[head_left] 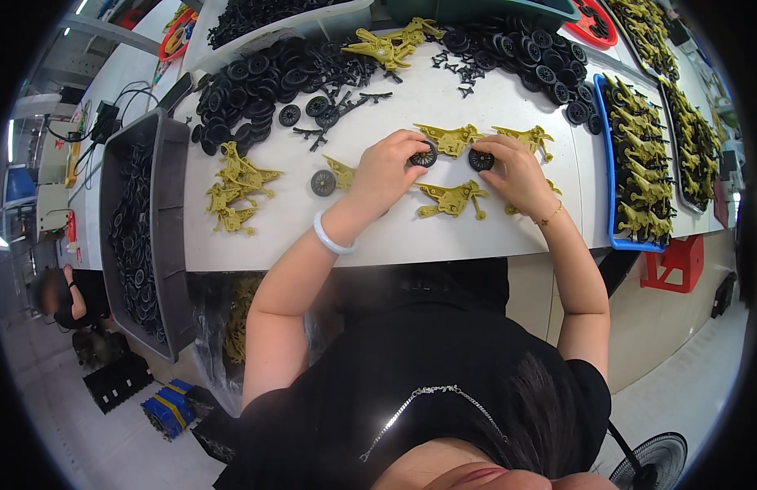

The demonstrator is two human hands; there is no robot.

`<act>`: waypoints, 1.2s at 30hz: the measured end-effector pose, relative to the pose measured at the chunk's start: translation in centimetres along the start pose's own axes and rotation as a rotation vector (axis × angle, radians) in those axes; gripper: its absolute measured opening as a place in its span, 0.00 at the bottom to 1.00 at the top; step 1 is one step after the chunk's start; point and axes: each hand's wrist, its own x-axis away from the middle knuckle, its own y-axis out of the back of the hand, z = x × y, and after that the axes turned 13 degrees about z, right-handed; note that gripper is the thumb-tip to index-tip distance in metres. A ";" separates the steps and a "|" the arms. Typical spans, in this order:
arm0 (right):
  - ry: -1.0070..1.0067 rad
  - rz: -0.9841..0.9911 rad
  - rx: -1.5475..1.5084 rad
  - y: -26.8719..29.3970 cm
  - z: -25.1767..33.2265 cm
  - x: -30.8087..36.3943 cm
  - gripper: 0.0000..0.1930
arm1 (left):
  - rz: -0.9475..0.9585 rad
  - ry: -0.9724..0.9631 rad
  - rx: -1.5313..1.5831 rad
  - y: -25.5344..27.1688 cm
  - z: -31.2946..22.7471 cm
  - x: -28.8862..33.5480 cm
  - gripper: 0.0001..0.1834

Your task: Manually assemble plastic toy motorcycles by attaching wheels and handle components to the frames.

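Note:
My left hand (388, 167) is closed with a small black spoked toy wheel (424, 153) pinched between thumb and fingers. A matching black wheel (480, 159) is gripped in my right hand (515, 170). Between and beyond the hands lies a yellow-green plastic toy motorcycle frame (450, 139). Another yellow-green frame (521, 137) is just beyond my right hand, and a third frame (448, 199) lies nearer me. One more frame (339, 173) is partly hidden by my left hand, with a grey-black wheel (322, 183) beside it. My right wrist partly covers a further yellow-green piece.
Piles of black wheels (252, 86) and small black parts lie at the back of the white table (313, 237). Left are stacked frames (233, 192) and a grey bin (170, 237) of black parts. Right, a blue tray (615, 196) holds rows of frames. Further left sits another person (76, 298).

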 end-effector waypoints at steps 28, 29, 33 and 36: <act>0.000 0.010 -0.068 -0.1 0.2 -0.9 0.19 | 0.011 0.211 0.117 0.8 -0.3 -0.2 0.19; 0.001 0.009 -0.064 -0.1 0.2 -0.9 0.19 | 0.010 0.171 0.114 0.6 0.2 -0.2 0.20; -0.003 0.008 -0.055 -0.1 0.3 -0.9 0.19 | -0.001 0.104 0.059 0.3 0.4 -0.3 0.20; -0.012 0.024 -0.066 -0.1 0.1 -1.0 0.19 | -0.054 0.099 0.017 0.0 0.3 -0.4 0.21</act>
